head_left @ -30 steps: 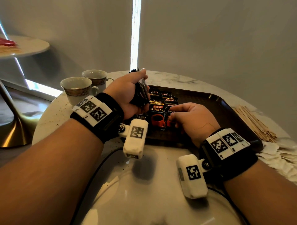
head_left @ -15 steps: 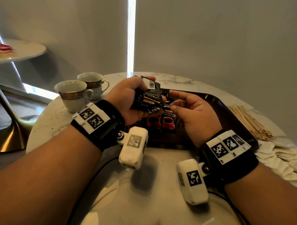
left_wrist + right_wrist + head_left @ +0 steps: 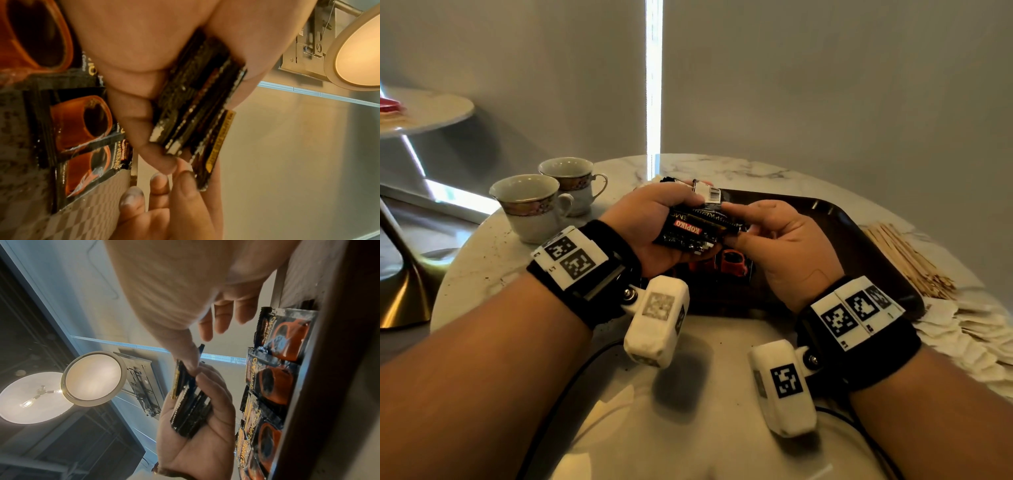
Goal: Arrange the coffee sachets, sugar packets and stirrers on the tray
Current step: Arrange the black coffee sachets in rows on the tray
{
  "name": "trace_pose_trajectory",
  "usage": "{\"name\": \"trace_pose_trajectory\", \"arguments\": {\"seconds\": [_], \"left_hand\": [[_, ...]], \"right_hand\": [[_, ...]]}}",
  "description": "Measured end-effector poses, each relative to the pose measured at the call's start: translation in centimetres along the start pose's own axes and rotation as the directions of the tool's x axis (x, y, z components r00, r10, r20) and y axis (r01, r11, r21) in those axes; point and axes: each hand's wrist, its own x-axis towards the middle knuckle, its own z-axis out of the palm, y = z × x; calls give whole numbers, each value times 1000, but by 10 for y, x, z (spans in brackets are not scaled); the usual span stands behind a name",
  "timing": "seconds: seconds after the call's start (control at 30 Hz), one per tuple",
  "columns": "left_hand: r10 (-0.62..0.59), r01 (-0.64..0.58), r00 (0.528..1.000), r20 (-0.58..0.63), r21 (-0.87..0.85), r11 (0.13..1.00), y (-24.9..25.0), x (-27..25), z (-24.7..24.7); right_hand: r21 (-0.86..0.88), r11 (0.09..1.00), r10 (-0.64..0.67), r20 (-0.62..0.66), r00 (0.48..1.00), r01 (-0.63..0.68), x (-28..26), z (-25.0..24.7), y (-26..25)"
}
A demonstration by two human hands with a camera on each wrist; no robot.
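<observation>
My left hand (image 3: 654, 222) grips a stack of black coffee sachets (image 3: 698, 228) above the near left part of the dark brown tray (image 3: 859, 236). My right hand (image 3: 774, 233) meets it from the right, thumb and forefinger pinching the end of one sachet (image 3: 213, 151) that sticks out of the stack (image 3: 195, 105). In the right wrist view my thumb presses that sachet's edge (image 3: 176, 379) while the other fingers stay straight. More sachets (image 3: 732, 265) with red cup prints lie in a row on the tray (image 3: 273, 382). Wooden stirrers (image 3: 907, 260) and white sugar packets (image 3: 969, 335) lie on the table right of the tray.
Two patterned teacups (image 3: 530, 205) (image 3: 571, 181) stand at the table's left rear. The round marble table (image 3: 705, 394) ends just behind the tray, before a grey wall. A second small table (image 3: 424, 109) stands far left.
My right hand left the sachets on the tray and came up to the stack, taking hold of one sachet's end. My left hand turned the stack flatter and brought it nearer.
</observation>
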Motion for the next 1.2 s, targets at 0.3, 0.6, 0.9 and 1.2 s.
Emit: {"name": "trace_pose_trajectory", "arguments": {"seconds": [0.3,0.6,0.9,1.2], "left_hand": [[-9,9,1000,14,21,1000,-4,4,3],[57,-55,998,-29,64,996,-2,5,-4],[28,-36,999,30,289,957,-4,3,1],[264,-247,964,-40,241,939,-4,7,2]], "right_hand": [[0,1000,-26,-89,996,26,3,1,-1],[150,989,45,-348,936,9,11,-8,4],[326,931,216,-122,969,-167,7,0,4],[386,896,253,-38,967,-219,5,2,2]]}}
